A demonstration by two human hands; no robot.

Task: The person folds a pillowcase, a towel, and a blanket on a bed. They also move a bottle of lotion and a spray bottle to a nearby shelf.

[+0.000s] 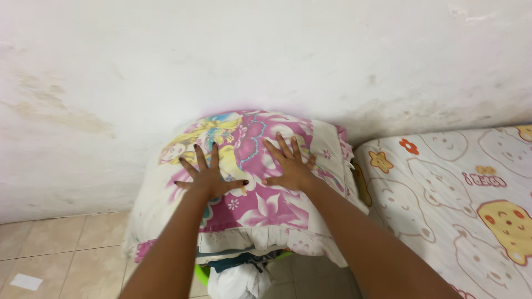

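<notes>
Against the wall, left hand [208, 177] and right hand [289, 168] press a pink pillow [249, 207].

Left hand [208, 176] and right hand [289, 166] pressed flat, fingers spread, on a pink, yellow and white cartoon-print pillow [249, 205] against a stained white wall [266, 55]. Beneath, bundled cloth [238, 271]; at right, a mattress in cream cartoon-print sheet [460, 205]; beige floor tiles [61, 249] below.
</notes>
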